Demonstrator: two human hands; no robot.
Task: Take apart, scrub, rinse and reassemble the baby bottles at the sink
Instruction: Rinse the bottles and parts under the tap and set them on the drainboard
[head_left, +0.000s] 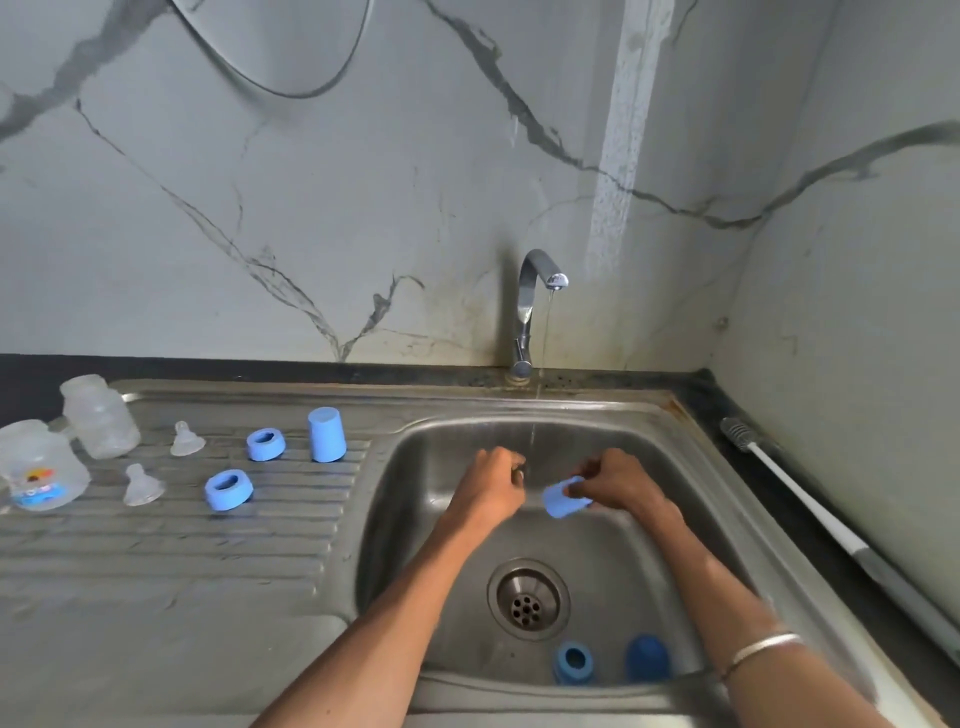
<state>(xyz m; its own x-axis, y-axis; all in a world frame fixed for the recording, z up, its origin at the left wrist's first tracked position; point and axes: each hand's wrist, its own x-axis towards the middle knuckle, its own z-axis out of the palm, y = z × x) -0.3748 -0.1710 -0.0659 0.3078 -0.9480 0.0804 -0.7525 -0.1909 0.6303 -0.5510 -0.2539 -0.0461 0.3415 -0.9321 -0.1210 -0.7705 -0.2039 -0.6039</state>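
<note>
Under thin tap stream (535, 415): right hand (615, 480) grips light-blue plastic bottle cap (563, 500), left hand (493, 480) curled, contents unclear. Rinse step; next, rotate cap under water.

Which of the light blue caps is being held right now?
The light blue cap in the right hand, over the sink; the other cap stands upright on the drainboard.

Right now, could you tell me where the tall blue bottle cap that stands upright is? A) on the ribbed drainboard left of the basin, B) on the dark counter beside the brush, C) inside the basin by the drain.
A: the upright blue cap stands on the ribbed drainboard, left of the basin.
</note>
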